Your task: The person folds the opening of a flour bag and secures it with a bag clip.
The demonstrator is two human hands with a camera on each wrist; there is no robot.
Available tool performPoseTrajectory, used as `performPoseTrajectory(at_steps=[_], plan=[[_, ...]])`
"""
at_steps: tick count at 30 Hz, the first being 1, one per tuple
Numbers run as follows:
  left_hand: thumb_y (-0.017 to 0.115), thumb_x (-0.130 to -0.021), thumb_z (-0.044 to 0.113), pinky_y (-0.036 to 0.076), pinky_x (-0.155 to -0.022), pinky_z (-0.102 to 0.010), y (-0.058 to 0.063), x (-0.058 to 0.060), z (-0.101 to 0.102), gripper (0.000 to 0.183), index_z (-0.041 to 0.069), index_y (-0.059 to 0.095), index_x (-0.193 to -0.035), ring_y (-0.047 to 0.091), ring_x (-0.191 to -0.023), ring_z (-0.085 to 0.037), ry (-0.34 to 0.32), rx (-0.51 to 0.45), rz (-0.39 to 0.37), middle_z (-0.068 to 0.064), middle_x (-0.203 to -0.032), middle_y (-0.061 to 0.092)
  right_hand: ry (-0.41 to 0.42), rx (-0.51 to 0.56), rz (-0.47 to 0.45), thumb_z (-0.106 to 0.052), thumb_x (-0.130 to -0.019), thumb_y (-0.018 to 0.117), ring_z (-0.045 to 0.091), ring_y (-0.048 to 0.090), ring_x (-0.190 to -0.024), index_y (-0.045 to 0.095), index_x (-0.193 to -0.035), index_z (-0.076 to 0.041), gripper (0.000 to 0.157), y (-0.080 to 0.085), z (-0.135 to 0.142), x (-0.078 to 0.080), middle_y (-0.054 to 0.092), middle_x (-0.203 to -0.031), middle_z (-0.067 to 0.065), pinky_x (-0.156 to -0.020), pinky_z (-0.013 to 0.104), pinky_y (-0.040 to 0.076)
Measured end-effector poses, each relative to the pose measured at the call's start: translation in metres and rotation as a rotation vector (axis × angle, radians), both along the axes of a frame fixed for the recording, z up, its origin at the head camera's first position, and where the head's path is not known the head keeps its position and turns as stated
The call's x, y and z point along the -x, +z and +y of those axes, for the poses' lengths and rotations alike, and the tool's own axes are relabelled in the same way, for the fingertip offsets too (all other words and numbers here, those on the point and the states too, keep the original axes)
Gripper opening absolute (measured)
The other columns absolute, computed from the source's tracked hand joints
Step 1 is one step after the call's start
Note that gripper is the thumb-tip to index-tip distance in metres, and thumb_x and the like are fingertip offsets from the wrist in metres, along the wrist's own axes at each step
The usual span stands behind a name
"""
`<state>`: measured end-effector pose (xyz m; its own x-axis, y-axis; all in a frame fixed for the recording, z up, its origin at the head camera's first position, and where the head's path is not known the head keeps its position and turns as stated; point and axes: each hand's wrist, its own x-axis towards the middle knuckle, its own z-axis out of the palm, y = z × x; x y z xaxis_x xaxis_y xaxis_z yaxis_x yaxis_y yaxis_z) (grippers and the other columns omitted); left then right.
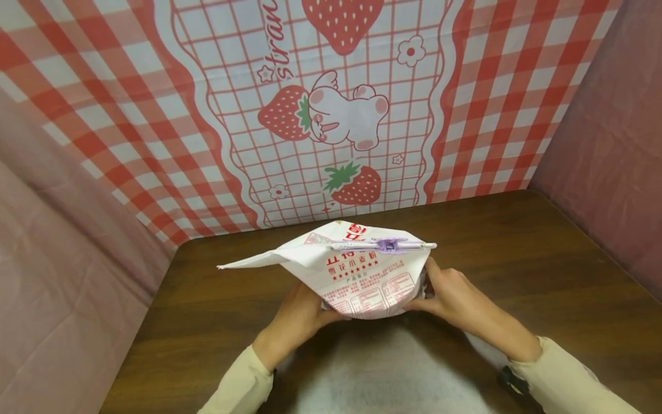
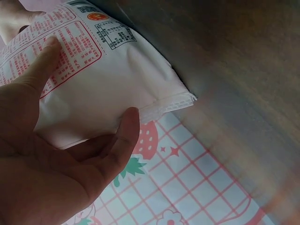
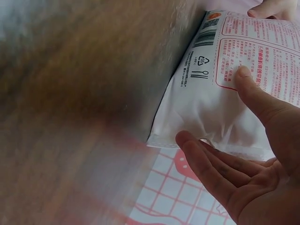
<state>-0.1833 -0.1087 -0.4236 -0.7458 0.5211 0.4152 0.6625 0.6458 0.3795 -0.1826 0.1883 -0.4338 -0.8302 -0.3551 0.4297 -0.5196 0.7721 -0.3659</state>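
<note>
A white flour bag with red print stands on the brown table. A purple clip sits across its pinched top, and a flap of the top juts out to the left. My left hand grips the bag's left side, its thumb on the printed front. From the other side my right hand holds the bag the same way. In the left wrist view, fingers of the left hand curve around the bag's sealed edge. Similarly, the right wrist view shows the right hand with thumb on the printed face and fingers behind.
The wooden table has a pale glare in front of the bag. Behind it hangs a red checkered strawberry cloth. Pink curtains flank both sides.
</note>
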Motion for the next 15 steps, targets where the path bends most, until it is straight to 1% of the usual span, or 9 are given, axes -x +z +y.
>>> performPoseTrajectory(at_steps=[3, 9, 13, 15], plan=[[0.068, -0.066, 0.051, 0.038, -0.094, -0.027, 0.0, 0.002, 0.0, 0.066, 0.033, 0.043, -0.124, 0.044, -0.113, -0.004, 0.008, -0.003, -0.008, 0.016, -0.122, 0.047, 0.008, 0.004, 0.0, -0.053, -0.058, 0.076, 0.011, 0.054, -0.056, 0.038, -0.12, -0.007, 0.086, -0.001, 0.001, 0.003, 0.058, -0.063, 0.001, -0.05, 0.031, 0.044], [0.069, -0.066, 0.051, 0.037, -0.096, -0.026, -0.001, 0.008, 0.0, 0.066, 0.032, 0.043, -0.124, 0.044, -0.113, -0.003, 0.012, 0.001, -0.018, 0.016, -0.122, 0.047, 0.021, 0.012, -0.016, -0.053, -0.058, 0.075, 0.014, 0.059, -0.061, 0.04, -0.117, -0.007, 0.082, 0.0, 0.001, 0.008, 0.061, -0.068, 0.002, -0.052, 0.031, 0.046], [0.069, -0.067, 0.051, 0.04, -0.093, -0.028, -0.001, 0.012, 0.0, 0.065, 0.033, 0.043, -0.124, 0.045, -0.111, -0.004, 0.021, -0.001, -0.028, 0.017, -0.122, 0.047, 0.026, 0.016, -0.065, -0.053, -0.059, 0.074, 0.01, 0.057, -0.06, 0.041, -0.113, -0.007, 0.079, 0.002, 0.001, 0.014, 0.06, -0.067, 0.0, -0.051, 0.026, 0.045], [0.069, -0.067, 0.05, 0.041, -0.092, -0.029, -0.001, 0.014, 0.001, 0.065, 0.033, 0.043, -0.123, 0.046, -0.11, -0.004, 0.031, 0.008, -0.026, 0.016, -0.121, 0.047, 0.029, 0.01, -0.078, -0.053, -0.059, 0.075, 0.01, 0.056, -0.06, 0.041, -0.114, -0.006, 0.079, 0.003, 0.001, 0.017, 0.06, -0.067, 0.0, -0.051, 0.026, 0.044]])
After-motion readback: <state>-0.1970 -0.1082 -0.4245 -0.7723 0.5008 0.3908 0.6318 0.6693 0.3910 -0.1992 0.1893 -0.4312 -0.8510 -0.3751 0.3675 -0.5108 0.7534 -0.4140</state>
